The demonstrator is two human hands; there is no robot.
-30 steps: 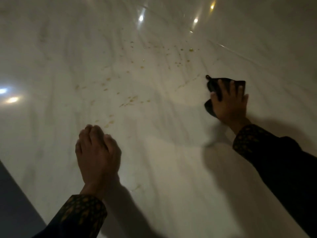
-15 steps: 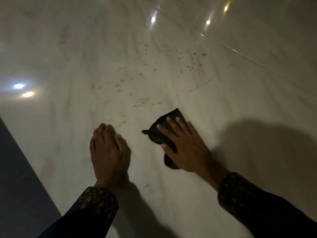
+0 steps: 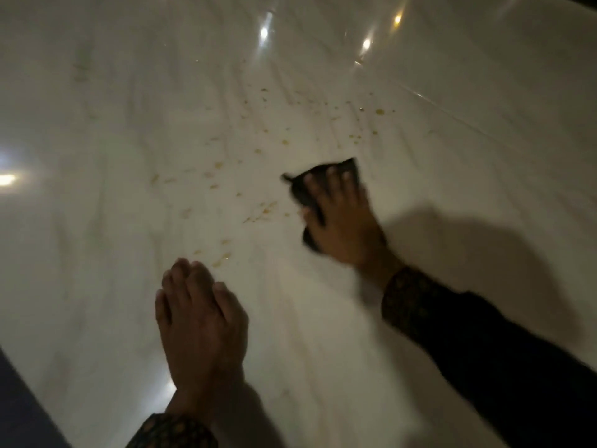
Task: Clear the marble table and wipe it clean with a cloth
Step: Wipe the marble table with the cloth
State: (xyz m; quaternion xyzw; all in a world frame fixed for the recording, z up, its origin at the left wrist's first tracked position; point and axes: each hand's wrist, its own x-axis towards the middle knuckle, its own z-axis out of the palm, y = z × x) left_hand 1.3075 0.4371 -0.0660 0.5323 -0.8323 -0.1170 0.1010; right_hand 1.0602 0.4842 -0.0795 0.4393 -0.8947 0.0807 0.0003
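Observation:
A white marble table (image 3: 113, 156) fills the view, glossy and streaked with grey veins. Yellowish spots and smears (image 3: 265, 210) are scattered across its middle. My right hand (image 3: 345, 224) presses flat, fingers straight, on a small dark cloth (image 3: 298, 189) just right of the smears; the cloth shows beyond my fingertips and beside my thumb. My left hand (image 3: 197, 321) rests palm down on the marble nearer to me, holding nothing, its fingertips close to the nearest spots.
The table's near edge runs diagonally at the lower left, with a dark floor (image 3: 19, 409) beyond it. A seam in the marble (image 3: 452, 114) crosses the upper right. Lamp reflections (image 3: 6, 179) glare on the surface.
My right hand slid the cloth from the far right toward my left hand, then back away and to the right. My left hand stayed planted.

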